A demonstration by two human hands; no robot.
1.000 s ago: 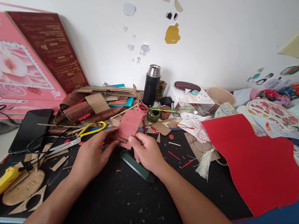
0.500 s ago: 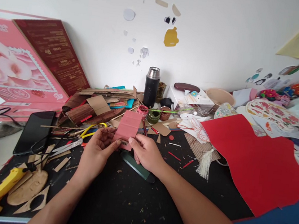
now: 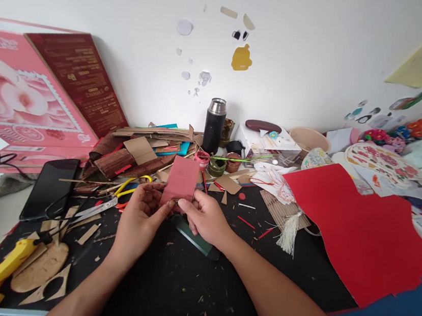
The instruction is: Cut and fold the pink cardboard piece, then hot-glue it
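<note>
Between both hands is a reddish-pink piece of cardboard [image 3: 182, 176], tilted up above the black work surface. My left hand [image 3: 146, 207] grips its lower left, thumb pressed at the bottom edge. My right hand [image 3: 206, 216] pinches the lower right, its thumb also on that edge. The lower edge looks folded, though the thumbs partly cover it. Under the hands lies a dark green utility knife [image 3: 196, 241], partly hidden by my right hand. Scissors with yellow handles [image 3: 122, 191] rest just left of my left hand.
A black flask [image 3: 214, 127] stands at the back near open paint jars [image 3: 216, 166]. Cardboard scraps [image 3: 139, 150] pile up behind the hands. A phone [image 3: 49, 187] and a yellow glue gun [image 3: 0, 273] lie left; a red sheet [image 3: 363, 233] spreads out at right.
The cardboard is tilted a little differently, its upper face now looking smoother and its lower edge more folded. Both thumbs have shifted slightly along that edge. The whole view has moved a little.
</note>
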